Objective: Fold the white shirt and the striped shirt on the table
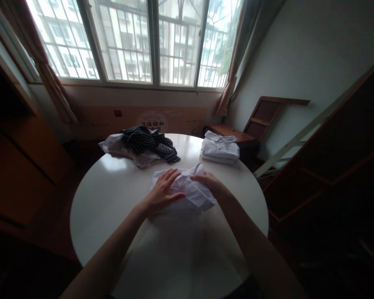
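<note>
White and round, the surface [112, 199] carries three lots of clothing under a barred window. Toward its far left edge lies a loose heap of garments [134, 151], a dark pinstriped piece crumpled on top of paler fabric. Nearer the middle, just in front of the person, sits a white shirt [193, 193], partly folded into a rough, creased rectangle. The left hand [162, 193] lies flat on its left part with the fingers spread, pressing the cloth down. The right hand [207, 180] rests on the shirt's right upper edge, its fingers curled over a raised fold; whether it actually pinches the cloth I cannot tell. To the right, at the far rim and well apart from both hands, a stack of folded white shirts [220, 148] lies neat and square. The shirt looks light, thin and limp, likely to slide on the smooth top and lose its shape if lifted by one corner, so it is best taken along a folded edge with a flat palm holding the rest.
</note>
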{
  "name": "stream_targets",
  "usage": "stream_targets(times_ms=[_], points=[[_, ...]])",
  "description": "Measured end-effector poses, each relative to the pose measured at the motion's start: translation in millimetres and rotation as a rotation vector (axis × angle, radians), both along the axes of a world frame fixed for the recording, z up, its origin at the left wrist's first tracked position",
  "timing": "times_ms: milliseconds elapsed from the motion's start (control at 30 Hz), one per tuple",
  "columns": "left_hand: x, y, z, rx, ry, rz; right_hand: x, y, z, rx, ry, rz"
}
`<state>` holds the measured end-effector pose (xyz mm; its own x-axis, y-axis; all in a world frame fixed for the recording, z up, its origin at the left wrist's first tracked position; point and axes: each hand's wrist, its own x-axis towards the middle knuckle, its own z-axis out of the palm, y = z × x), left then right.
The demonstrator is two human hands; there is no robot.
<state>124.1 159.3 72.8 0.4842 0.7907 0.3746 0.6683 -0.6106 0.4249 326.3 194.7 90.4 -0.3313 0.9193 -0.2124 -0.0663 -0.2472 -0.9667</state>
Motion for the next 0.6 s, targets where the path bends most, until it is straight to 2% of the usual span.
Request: stream_targets(times_ms=[100, 267, 433, 600], points=[[2.4, -18.2, 2.0, 0.055, 0.053, -0.086, -9.6, 1.1, 17.0, -0.03, 0.004, -0.002], [-9.6, -36.2, -16.2, 0.097, 0.094, 0.041, -22.5, 1.4, 32.5, -0.114, 0.045, 0.025], [-32.5, -36.7, -29.3, 0.062, 0.089, 0.143, -23.2, -0.6, 26.8, -0.158, 0.072, 0.009], [-41.4, -34.0, -35.9, -0.045, 0.063, 0.148, -17.4, 0.6, 13.0, -0.179, 0.058, 0.004]])
